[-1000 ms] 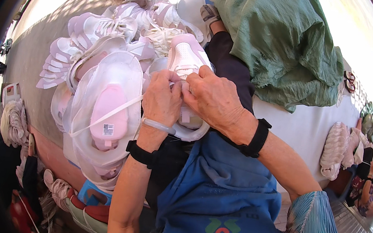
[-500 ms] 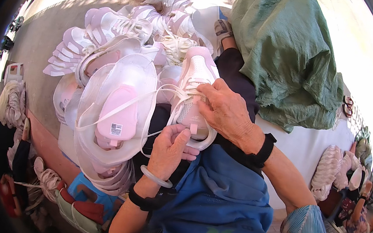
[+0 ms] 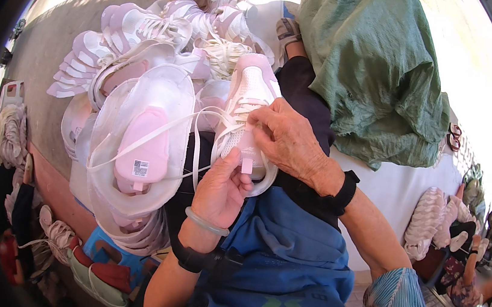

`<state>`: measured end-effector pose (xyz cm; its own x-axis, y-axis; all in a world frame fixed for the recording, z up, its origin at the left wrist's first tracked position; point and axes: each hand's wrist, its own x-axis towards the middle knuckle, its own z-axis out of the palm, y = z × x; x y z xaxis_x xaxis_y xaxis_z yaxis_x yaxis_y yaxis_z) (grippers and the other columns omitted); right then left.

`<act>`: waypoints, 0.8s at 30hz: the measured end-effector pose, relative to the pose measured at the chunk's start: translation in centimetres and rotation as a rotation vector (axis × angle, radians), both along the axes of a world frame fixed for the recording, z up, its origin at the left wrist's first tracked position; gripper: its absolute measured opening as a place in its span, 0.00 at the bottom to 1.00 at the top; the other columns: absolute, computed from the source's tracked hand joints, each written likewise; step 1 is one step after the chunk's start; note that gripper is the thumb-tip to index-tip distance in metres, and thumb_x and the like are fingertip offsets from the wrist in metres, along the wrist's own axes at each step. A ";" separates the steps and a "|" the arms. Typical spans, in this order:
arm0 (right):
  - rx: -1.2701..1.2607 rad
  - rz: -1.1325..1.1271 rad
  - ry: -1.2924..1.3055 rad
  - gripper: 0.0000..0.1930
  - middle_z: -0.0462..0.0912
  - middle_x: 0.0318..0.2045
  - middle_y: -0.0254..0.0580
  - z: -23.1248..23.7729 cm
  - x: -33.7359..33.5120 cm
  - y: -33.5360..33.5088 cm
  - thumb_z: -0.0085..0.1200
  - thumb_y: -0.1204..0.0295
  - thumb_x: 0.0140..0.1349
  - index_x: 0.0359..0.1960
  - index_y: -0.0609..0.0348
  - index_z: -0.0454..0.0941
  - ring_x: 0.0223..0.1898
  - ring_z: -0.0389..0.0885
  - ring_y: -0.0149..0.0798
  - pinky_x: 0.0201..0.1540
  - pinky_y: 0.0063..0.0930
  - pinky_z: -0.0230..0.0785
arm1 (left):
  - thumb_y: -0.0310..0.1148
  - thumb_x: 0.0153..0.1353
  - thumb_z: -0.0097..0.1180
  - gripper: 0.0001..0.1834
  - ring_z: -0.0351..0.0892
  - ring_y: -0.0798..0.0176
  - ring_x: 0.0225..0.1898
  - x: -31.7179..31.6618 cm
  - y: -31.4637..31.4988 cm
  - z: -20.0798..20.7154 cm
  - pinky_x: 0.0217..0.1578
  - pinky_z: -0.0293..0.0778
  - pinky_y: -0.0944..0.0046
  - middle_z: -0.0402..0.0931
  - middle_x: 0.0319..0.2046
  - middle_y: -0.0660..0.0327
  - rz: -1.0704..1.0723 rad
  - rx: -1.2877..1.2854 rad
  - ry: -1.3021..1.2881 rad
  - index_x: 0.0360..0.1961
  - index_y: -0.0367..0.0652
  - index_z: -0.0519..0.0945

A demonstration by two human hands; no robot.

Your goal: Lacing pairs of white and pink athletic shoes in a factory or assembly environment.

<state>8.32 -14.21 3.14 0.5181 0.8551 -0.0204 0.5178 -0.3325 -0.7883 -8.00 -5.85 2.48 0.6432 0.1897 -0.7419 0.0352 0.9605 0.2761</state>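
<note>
A pink and white shoe upper (image 3: pixel 252 86) lies on my lap, toe away from me, its tongue and pull tab toward me. My left hand (image 3: pixel 221 190) is closed at its left collar edge, thumb on top. Over the right eyelet edge my right hand (image 3: pixel 290 139) is curled, its fingertips pressed on the upper beside the laces; what lies under them is partly hidden. A loose white shoelace (image 3: pixel 160 133) loops from the eyelets leftward across a stack of pink and white uppers (image 3: pixel 183 95).
More shoe uppers (image 3: pixel 145 27) are heaped beyond my knees. A green sack (image 3: pixel 376 71) stands at the far right. At lower left are a blue stool (image 3: pixel 103 245) and more uppers (image 3: pixel 58 232). Another person (image 3: pixel 465 278) sits at the right beside bundled uppers (image 3: pixel 424 221).
My left hand has moved up from the heel tab to the left collar edge. The right fingers have curled in closer to the laces. The whole view has shifted slightly.
</note>
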 end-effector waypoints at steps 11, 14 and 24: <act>0.020 -0.075 0.063 0.08 0.73 0.31 0.48 0.8 -1.7 -2.0 0.53 0.74 0.57 0.39 0.59 0.75 0.31 0.77 0.52 0.34 0.40 0.71 | 0.31 0.64 0.51 0.23 0.73 0.59 0.55 1.0 -1.2 -0.2 0.55 0.70 0.55 0.74 0.53 0.59 0.087 0.043 -0.146 0.61 0.43 0.67; 0.052 -0.097 0.081 0.07 0.73 0.32 0.47 0.7 -1.5 -1.8 0.54 0.75 0.57 0.37 0.59 0.75 0.30 0.77 0.52 0.33 0.41 0.71 | 0.35 0.66 0.50 0.22 0.73 0.59 0.55 2.8 -0.6 0.0 0.55 0.70 0.55 0.74 0.54 0.59 0.088 -0.044 -0.198 0.61 0.44 0.67; 0.084 -0.155 0.000 0.04 0.74 0.28 0.49 0.7 -1.1 -0.8 0.55 0.76 0.55 0.32 0.62 0.76 0.29 0.77 0.53 0.32 0.41 0.72 | 0.40 0.67 0.51 0.24 0.73 0.56 0.56 4.5 -0.7 -1.6 0.59 0.68 0.53 0.73 0.56 0.56 0.208 -0.069 -0.016 0.61 0.42 0.66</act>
<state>7.23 -15.05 3.87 0.6441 0.7634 0.0477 0.4652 -0.3415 -0.8167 -3.50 -6.55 0.88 0.6071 0.2683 -0.7480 -0.1693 0.9633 0.2081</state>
